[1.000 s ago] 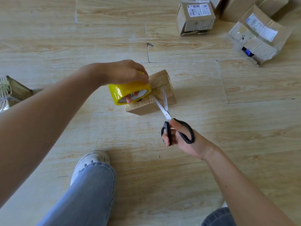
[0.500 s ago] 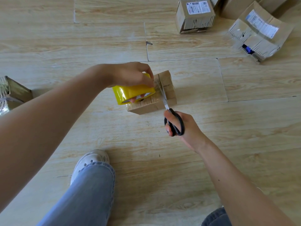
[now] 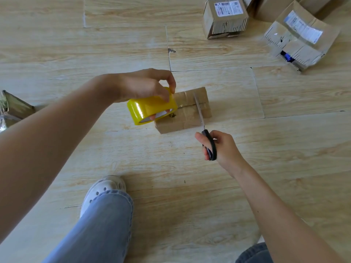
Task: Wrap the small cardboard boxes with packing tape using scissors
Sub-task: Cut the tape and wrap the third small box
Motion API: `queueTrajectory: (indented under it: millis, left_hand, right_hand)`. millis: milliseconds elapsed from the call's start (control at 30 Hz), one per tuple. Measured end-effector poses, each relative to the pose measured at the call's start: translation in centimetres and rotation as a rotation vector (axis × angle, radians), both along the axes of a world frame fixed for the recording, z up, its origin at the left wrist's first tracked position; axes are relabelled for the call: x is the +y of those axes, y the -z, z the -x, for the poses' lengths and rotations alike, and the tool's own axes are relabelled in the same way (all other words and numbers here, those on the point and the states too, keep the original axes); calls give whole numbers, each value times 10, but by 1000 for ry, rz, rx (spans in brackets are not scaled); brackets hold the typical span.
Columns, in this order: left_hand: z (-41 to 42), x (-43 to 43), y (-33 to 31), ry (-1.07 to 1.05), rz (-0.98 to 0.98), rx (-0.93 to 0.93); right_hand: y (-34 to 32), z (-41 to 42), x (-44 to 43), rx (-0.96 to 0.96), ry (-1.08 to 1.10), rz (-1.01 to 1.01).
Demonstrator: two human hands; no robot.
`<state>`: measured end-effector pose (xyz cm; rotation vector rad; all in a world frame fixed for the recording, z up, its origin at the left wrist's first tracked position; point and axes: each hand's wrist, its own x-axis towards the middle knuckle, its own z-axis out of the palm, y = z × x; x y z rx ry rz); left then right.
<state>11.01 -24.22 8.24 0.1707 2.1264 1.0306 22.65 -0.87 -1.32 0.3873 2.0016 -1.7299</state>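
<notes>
A small flat cardboard box [image 3: 187,118] lies on the wooden floor in the middle of the view. My left hand [image 3: 144,84] grips a yellow roll of packing tape [image 3: 150,109] just over the box's left end. My right hand [image 3: 222,149] holds black-handled scissors [image 3: 206,137] by the handles. Their blades are closed and lie across the top of the box, pointing away from me.
Several more cardboard boxes stand at the far right, one labelled [image 3: 226,18] and one torn open [image 3: 298,37]. Another box [image 3: 13,109] sits at the left edge. My jeans leg and white shoe [image 3: 102,188] are close below the work area.
The scissor blades have closed and slid further over the box. My left hand has lifted the tape roll slightly and drawn it to the left, away from the blades.
</notes>
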Motion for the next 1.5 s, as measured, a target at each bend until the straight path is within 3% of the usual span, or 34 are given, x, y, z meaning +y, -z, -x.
queueTrajectory:
  millis: [200, 500, 733, 867, 1100, 1333, 1500]
  left_hand:
    - [-4, 5, 9, -51, 124, 248]
    - [-3, -13, 2, -67, 96, 323]
    - [-7, -41, 49, 49, 464, 539]
    - [-18, -46, 88, 40, 581, 490]
    - [-44, -48, 131, 162, 565, 613]
    - [-50, -51, 142, 157, 481, 560]
    - [-48, -48, 142, 136, 436, 498]
  right_hand:
    - [4, -4, 1, 32, -24, -152]
    - [4, -5, -9, 58, -35, -274]
    - [15, -7, -8, 114, -72, -378]
    - [19, -11, -6, 172, -127, -475]
    - [29, -26, -2, 469, -382, -817]
    - [50, -42, 0, 547, -453, -912]
    - [66, -47, -3, 444, -629, -1010]
